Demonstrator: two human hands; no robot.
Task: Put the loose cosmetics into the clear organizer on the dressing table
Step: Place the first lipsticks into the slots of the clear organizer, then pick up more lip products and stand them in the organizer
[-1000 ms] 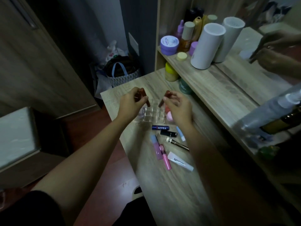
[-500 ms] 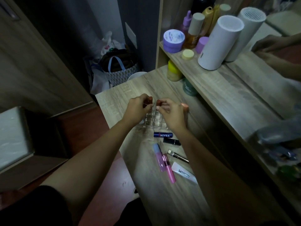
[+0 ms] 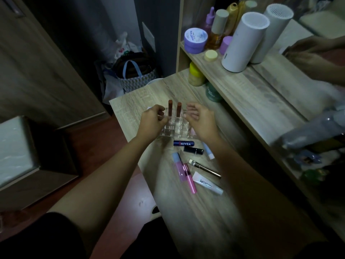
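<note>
The clear organizer (image 3: 175, 128) sits on the dressing table (image 3: 196, 212), and two brown-red lipstick tubes (image 3: 170, 107) (image 3: 178, 109) stand upright in its back slots. My left hand (image 3: 152, 121) hovers at its left side with fingers curled and nothing held. My right hand (image 3: 200, 120) is at its right side, fingers spread and empty. Closer to me lie a blue Nivea stick (image 3: 183, 143), a black tube (image 3: 193, 150), a pale blue stick (image 3: 208, 151), two pink tubes (image 3: 179, 168) (image 3: 189, 178), a thin brush (image 3: 204, 168) and a white lip tube (image 3: 207, 183).
A raised shelf (image 3: 248, 86) on the right carries a white cylinder (image 3: 242, 42), a purple jar (image 3: 195, 40), bottles and a yellow lid. A yellow jar (image 3: 196, 75) and a green jar (image 3: 212, 92) stand under it. A woven bag (image 3: 134, 75) sits on the floor beyond the table.
Both hands lowered the two brown-red lipsticks into the organizer's back slots and let go. The hands have now drawn apart to either side.
</note>
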